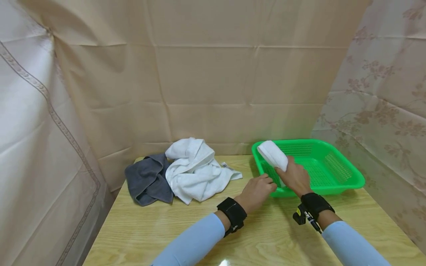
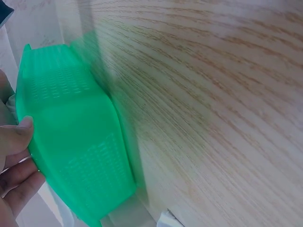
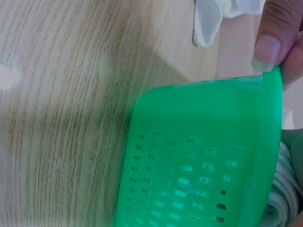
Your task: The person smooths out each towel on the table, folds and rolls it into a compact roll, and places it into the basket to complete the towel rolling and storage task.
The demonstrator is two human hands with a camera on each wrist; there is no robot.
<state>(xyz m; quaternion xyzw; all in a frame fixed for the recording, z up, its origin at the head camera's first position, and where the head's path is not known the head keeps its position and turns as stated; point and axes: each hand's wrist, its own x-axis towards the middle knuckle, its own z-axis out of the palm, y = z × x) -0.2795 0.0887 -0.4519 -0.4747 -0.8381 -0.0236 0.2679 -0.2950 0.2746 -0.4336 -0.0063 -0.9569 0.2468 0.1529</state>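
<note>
My left hand (image 1: 260,190) pinches the near left corner rim of a green plastic basket (image 1: 332,190), thumb on one side and fingers on the other, as the left wrist view shows. In my right hand (image 1: 296,177) is a rolled white towel (image 1: 273,154), gripped near its lower end. The roll slants over the left part of the basket, just inside the rim. Its coiled end (image 3: 284,184) shows behind the basket's perforated wall in the right wrist view. My right palm hides part of the roll.
A crumpled white towel (image 1: 196,173) lies on the wooden table (image 1: 159,236) left of the basket. Beside it, farther left, is a dark grey cloth (image 1: 149,181). A beige fabric curtain (image 1: 206,81) hangs behind the table, and a floral one (image 1: 392,122) on the right.
</note>
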